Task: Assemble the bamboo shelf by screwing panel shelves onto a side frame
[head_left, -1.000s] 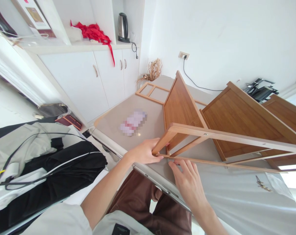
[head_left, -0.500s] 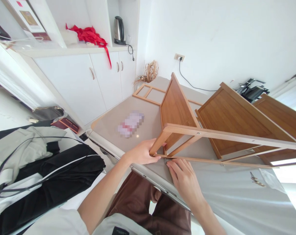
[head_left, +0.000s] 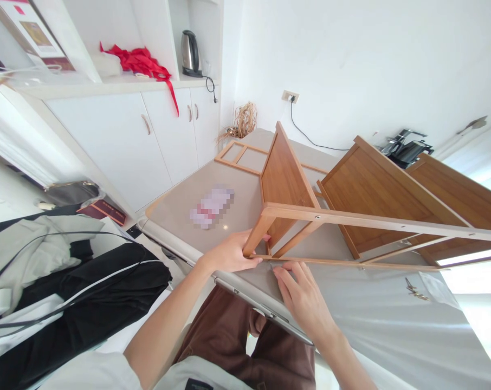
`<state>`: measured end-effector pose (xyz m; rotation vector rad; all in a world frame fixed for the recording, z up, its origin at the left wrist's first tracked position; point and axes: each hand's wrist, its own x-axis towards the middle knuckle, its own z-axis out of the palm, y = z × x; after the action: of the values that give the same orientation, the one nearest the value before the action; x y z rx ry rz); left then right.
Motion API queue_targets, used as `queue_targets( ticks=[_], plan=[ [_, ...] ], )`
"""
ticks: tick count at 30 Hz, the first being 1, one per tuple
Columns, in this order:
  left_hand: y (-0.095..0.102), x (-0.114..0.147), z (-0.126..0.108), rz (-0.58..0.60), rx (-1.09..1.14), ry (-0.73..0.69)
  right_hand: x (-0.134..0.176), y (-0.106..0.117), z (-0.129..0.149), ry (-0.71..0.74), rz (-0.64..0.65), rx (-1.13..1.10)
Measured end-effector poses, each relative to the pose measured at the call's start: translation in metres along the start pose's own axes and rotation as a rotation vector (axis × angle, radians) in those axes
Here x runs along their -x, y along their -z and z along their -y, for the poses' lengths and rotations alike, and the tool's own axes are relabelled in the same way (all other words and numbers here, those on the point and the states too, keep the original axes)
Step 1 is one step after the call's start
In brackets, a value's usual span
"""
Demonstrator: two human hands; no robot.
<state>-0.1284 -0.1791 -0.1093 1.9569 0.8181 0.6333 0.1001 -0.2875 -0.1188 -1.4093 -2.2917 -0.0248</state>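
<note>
A wooden shelf rack (head_left: 291, 214) lies on its side on the table, its slatted side frame low and several brown panels standing up from it. My left hand (head_left: 231, 252) is closed around the near corner post, fingers behind the wood and thumb along its lower rail. Just to the right, my right hand (head_left: 298, 284) pinches a small metal piece (head_left: 271, 266) against the lower rail. Only its silvery tip shows, so its exact kind cannot be told. Thumb and forefinger hide the rest.
Several loose screws (head_left: 416, 290) lie by a clear plastic bag (head_left: 438, 290) on the table's right. A blurred-out paper (head_left: 212, 207) lies left of the rack. Clothes (head_left: 115, 287) and cables are piled at left. A coffee maker (head_left: 408, 149) stands behind the panels.
The whole view has shifted slightly, so everything sits a little further left. My left hand keeps its hold on the post. The right fingertips stay at the rail, now a touch more curled.
</note>
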Motion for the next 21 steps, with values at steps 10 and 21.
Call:
queue_targets(
  ticks=[10, 21],
  plan=[
    [0.0004, -0.0009, 0.0001, -0.005, 0.006, -0.03, -0.0057, -0.0043, -0.0012, 0.033, 0.014, 0.078],
    [-0.0004, -0.0017, 0.0017, -0.015, -0.007, -0.043, -0.0102, -0.0043, 0.0016, 0.019, -0.013, 0.059]
  ],
)
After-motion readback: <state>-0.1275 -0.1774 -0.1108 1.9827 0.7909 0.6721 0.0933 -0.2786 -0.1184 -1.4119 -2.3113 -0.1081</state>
